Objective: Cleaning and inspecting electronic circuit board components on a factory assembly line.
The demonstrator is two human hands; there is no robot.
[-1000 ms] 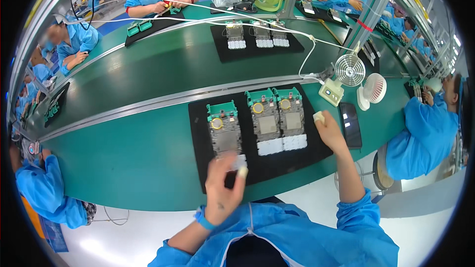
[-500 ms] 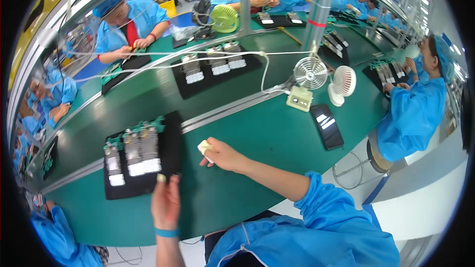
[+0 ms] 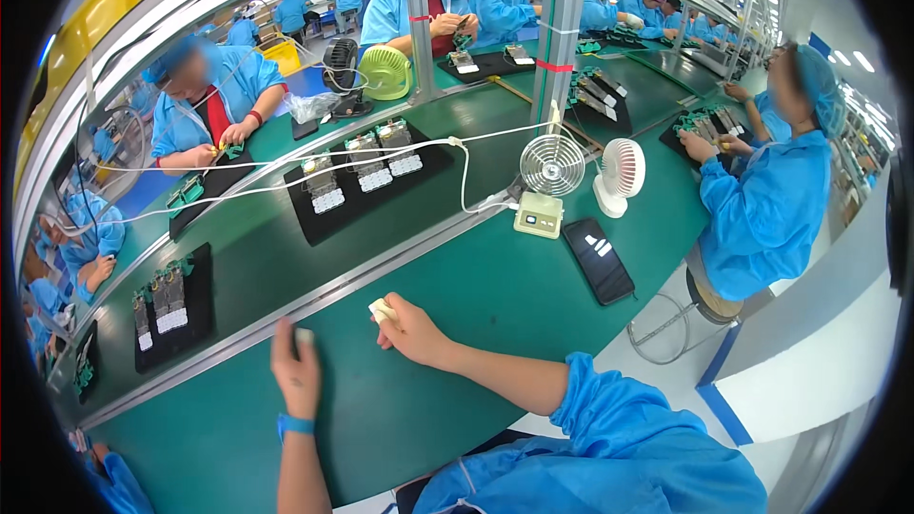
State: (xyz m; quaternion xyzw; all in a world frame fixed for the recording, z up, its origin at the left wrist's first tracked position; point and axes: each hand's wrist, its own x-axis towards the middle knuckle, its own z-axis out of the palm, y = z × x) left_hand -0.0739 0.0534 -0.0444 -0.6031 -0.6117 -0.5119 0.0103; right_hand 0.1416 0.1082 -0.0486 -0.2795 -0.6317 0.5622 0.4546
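My left hand (image 3: 295, 376), with a blue band at its wrist, is raised over the near green tabletop. Its fingers are stretched out, a little blurred, and hold nothing; a pale finger cot covers the thumb tip. Beyond it, to the left, a black mat (image 3: 198, 290) lies on the belt past the metal rail, apart from my hand. On this mat sit several flat silver-and-white parts (image 3: 171, 303) with green boards at their far ends. My right hand (image 3: 414, 331) is closed above the table, fingers curled; something pale (image 3: 383, 310) shows at its fingertips, either a finger cot or a small piece.
A metal rail (image 3: 333, 297) divides my tabletop from the belt, where another loaded mat (image 3: 433, 167) lies. To the right are a wire-guard fan (image 3: 552, 167), a white fan (image 3: 619, 176), a small box (image 3: 539, 216) and a phone (image 3: 598, 262). White cables hang across. Co-workers sit around.
The loaded black mat, beside my left hand before, now lies farther left, across the rail on the belt. My left hand is apart from it. The view has shifted; my right hand stays closed.
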